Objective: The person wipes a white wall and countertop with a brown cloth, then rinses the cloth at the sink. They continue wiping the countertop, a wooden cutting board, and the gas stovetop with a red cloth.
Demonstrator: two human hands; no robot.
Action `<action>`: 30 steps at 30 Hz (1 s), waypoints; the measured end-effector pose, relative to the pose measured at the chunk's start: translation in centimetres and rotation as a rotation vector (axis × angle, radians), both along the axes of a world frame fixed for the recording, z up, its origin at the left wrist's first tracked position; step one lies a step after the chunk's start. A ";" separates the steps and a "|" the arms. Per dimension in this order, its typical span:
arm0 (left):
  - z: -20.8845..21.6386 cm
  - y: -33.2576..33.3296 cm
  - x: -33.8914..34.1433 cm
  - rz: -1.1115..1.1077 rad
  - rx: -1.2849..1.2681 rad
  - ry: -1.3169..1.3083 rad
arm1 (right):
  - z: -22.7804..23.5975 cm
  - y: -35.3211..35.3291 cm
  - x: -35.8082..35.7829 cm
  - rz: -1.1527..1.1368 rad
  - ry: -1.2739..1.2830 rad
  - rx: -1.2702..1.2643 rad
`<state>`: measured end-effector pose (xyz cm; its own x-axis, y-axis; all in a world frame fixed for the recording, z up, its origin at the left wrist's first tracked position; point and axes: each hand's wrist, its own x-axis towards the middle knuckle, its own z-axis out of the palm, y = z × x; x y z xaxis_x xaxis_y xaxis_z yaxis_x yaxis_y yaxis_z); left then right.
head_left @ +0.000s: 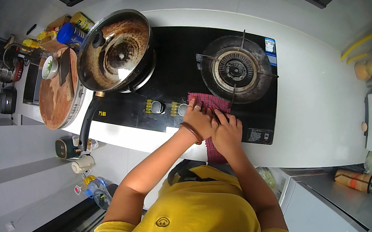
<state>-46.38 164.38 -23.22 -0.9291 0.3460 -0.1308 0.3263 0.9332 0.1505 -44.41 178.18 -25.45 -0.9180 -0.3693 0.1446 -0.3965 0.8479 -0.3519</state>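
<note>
A red plaid cloth lies on the front part of the black gas cooktop, and its lower end reaches down over the white counter edge. My left hand, with a brown bracelet at the wrist, rests on the cloth with fingers stretched forward. Close against it, my right hand is also laid on the cloth, fingers apart and pointing away from me. Both palms face down, so what lies beneath them is hidden. One control knob sits just left of my left hand; another knob is farther left.
Beyond my hands is the right burner with its pan support. A lidded wok covers the left burner, its handle jutting past the counter's front. Farther left, a round wooden board bears a cleaver and a white bowl.
</note>
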 end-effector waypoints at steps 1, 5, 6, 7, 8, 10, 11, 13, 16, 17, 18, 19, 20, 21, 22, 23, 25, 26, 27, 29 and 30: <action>0.0 0.4 0.3 -0.011 -0.006 0.016 | 0.1 0.6 0.1 0.021 0.036 -0.005; -0.9 2.0 1.9 0.027 0.052 0.098 | 1.3 2.9 0.8 0.100 0.089 -0.068; -0.9 2.4 2.2 0.045 0.070 0.113 | 1.5 3.5 1.2 0.117 0.079 -0.092; -0.9 2.6 2.4 0.059 0.082 0.111 | 1.6 4.0 1.7 0.090 0.030 -0.215; -1.0 2.7 2.6 0.081 0.100 0.110 | 2.0 4.4 2.5 0.054 -0.002 -0.181; -1.1 3.2 3.2 0.124 0.140 0.104 | 1.8 4.9 3.8 0.009 -0.082 -0.182; -1.1 3.4 3.4 0.137 0.152 0.080 | 1.6 5.0 4.0 -0.014 -0.109 -0.206; -1.1 4.0 4.0 0.170 0.164 0.092 | 0.8 4.9 4.3 -0.061 -0.165 -0.258; -1.0 4.9 4.7 0.216 0.190 0.072 | -0.1 5.6 4.3 -0.114 -0.211 -0.414; -1.0 5.2 4.8 0.230 0.200 0.059 | -0.1 6.1 4.4 -0.124 -0.213 -0.407; -1.1 5.4 5.0 0.236 0.200 0.063 | -0.1 6.9 4.4 -0.135 -0.212 -0.399; -1.1 5.6 5.2 0.241 0.199 0.067 | 0.0 7.7 4.3 -0.146 -0.212 -0.391; -1.1 5.8 5.3 0.246 0.199 0.071 | 0.1 8.5 4.2 -0.166 -0.197 -0.378; -1.0 6.1 5.4 0.250 0.190 0.065 | 0.2 9.5 4.1 -0.186 -0.182 -0.364; -0.9 6.4 5.5 0.254 0.181 0.058 | 0.2 10.5 3.9 -0.205 -0.167 -0.351; -0.8 6.6 5.7 0.259 0.172 0.052 | 0.0 11.5 3.9 -0.248 -0.157 -0.338; -1.1 6.9 5.8 0.261 0.198 0.006 | 0.3 13.7 3.6 -0.303 -0.132 -0.345; -1.2 7.0 5.9 0.264 0.212 -0.018 | 0.4 14.7 3.5 -0.336 -0.117 -0.347; -1.3 7.2 6.1 0.266 0.223 -0.018 | 0.5 15.6 3.4 -0.373 -0.123 -0.321; -1.5 7.4 6.3 0.273 0.246 -0.017 | 1.0 17.0 3.0 -0.443 -0.135 -0.269; -1.4 7.5 6.4 0.269 0.252 0.011 | 1.1 17.6 2.7 -0.466 -0.124 -0.244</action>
<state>-39.98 171.87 -24.63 -0.9921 0.1089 -0.0620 0.0769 0.9198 0.3847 -41.71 195.80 -24.40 -0.9922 0.1120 0.0554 0.0592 0.8119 -0.5808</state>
